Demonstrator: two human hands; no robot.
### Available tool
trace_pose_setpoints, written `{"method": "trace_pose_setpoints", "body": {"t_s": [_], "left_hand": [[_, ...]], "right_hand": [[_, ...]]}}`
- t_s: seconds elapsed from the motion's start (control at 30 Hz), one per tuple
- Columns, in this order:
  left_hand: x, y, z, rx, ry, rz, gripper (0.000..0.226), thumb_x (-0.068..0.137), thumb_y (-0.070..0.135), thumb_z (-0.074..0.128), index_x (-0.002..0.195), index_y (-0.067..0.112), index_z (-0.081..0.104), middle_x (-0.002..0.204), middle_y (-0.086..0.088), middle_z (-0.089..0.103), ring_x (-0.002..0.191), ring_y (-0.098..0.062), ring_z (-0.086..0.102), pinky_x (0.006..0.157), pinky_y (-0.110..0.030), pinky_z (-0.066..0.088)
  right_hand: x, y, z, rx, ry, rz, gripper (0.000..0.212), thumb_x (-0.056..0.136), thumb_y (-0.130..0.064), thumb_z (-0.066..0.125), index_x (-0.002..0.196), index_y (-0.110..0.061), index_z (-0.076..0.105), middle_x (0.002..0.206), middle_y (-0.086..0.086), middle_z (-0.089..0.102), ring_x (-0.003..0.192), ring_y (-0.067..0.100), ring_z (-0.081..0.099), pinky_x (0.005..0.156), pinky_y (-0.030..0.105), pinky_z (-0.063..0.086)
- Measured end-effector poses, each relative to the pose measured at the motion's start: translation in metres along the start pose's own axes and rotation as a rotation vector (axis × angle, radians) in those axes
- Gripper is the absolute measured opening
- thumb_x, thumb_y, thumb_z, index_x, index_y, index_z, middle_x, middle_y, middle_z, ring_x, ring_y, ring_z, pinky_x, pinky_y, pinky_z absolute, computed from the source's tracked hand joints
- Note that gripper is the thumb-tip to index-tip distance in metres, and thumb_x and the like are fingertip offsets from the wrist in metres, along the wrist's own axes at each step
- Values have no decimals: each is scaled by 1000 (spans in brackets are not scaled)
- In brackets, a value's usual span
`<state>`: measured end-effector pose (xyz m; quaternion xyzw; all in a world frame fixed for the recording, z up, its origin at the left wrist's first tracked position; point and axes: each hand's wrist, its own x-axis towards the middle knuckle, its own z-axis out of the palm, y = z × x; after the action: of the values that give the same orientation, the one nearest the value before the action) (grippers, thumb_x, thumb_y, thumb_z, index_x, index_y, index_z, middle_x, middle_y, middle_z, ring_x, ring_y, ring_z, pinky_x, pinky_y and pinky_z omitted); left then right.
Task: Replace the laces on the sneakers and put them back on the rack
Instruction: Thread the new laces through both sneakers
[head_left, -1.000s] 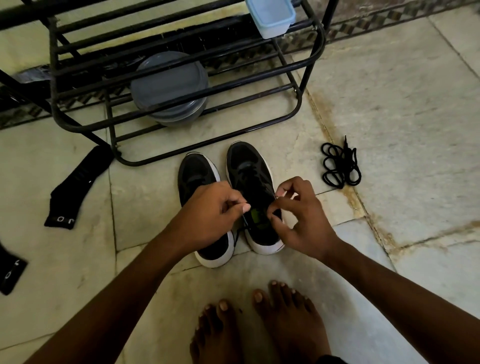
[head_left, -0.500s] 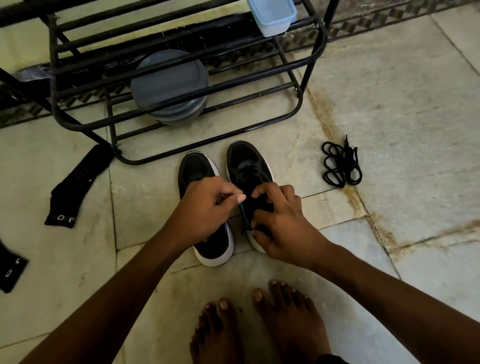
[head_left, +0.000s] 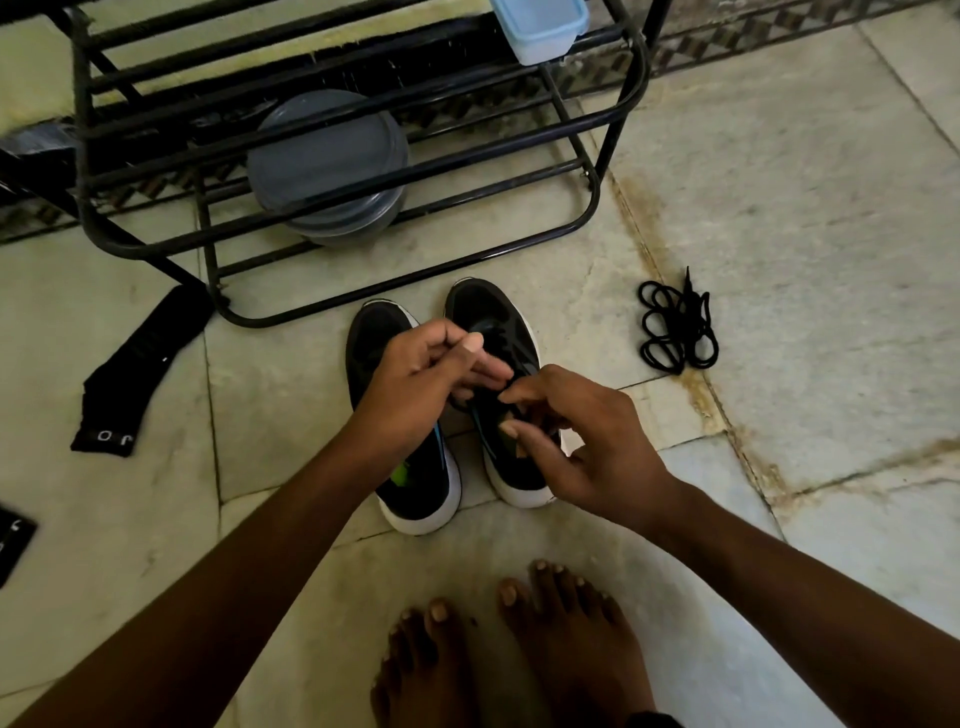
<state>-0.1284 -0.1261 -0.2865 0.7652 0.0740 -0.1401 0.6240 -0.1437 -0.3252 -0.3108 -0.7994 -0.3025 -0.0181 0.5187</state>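
**Lacing under way, both sneakers off the rack**

The pair stands side by side on the floor (head_left: 779, 182), toes just short of the rack (head_left: 82, 130). Both hands meet over the throat of the right sneaker (head_left: 493, 317).

The left hand (head_left: 415, 384) reaches across the left sneaker (head_left: 421, 493). Its fingers lie together and nearly straight, pointing at the other shoe, with the thumb raised clear of them. The right hand (head_left: 587, 441) comes in from the other side with its fingers curled inward. The forefinger tip meets the left fingertips, and the thumb sits a little apart below it. Whether either hand actually pinches a lace cannot be told, because black shoe and shadow hide whatever lies between the fingers.

A coiled bundle of black lace (head_left: 675, 332) lies on the floor to the right, well apart from the shoes and untouched. It cannot be told whether it is the old lace or the fresh one.

The task looks to be in an early-to-middle stage, with the work at the eyelets of the right sneaker and nothing visibly finished. It cannot be told how far the left sneaker is laced, since the arm covers most of it. What seems left is to finish the lacing on both shoes and lift the pair onto the rack, whose low shelf already holds a grey container (head_left: 322, 150). A black sock (head_left: 140, 369) lies off to the left.
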Motion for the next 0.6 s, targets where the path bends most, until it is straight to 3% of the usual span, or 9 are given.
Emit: {"method": "trace_pose_setpoints", "body": {"t_s": [0.1,0.2,0.27,0.37,0.47,0.53,0.6], "left_hand": [[4,-2,4,-75,-87,-23,28,108,15,47,105,-10,59,97,-7,78,90,-23,74,86,-47,54],[10,-4,4,-72,-82,-2,21,102,19,50,94,7,66,88,-2,76,87,-21,70,88,-54,50],[14,-4,0,-89,-82,-7,21,104,15,50,90,12,65,90,0,77,88,-18,72,87,-49,48],[18,0,-7,-32,-156,-2,20,106,13,50,93,3,63,84,7,71,81,-9,65,79,-39,45],[17,1,-7,40,-264,9,22,105,10,51,103,-10,59,90,3,71,88,-12,67,81,-36,46],[13,4,-5,45,-332,30,23,103,13,51,100,-9,58,95,-3,76,94,-19,70,82,-34,47],[10,4,-3,50,-353,74,18,101,12,52,94,-2,60,93,-8,76,92,-26,69,79,-27,47]], "right_hand": [[7,-7,-3,93,63,-16,13,93,6,68,105,4,71,93,6,67,71,15,69,66,23,52],[15,-12,-10,183,109,-33,17,94,14,60,102,6,73,96,10,66,65,17,70,57,29,54],[18,-15,-16,215,112,-44,20,94,15,59,103,6,74,95,12,67,62,16,70,54,31,54],[24,-17,-23,192,117,-57,20,94,10,62,110,6,73,100,11,74,78,8,72,67,22,54],[30,-9,-31,38,124,-101,25,92,7,69,116,4,72,108,9,76,93,11,74,78,19,53],[33,5,-32,-58,169,-19,25,94,-3,71,119,-3,73,109,2,77,79,10,73,67,21,53],[34,18,-33,-91,224,119,24,96,-15,72,120,-12,75,108,-7,77,59,10,65,56,32,54]]}}
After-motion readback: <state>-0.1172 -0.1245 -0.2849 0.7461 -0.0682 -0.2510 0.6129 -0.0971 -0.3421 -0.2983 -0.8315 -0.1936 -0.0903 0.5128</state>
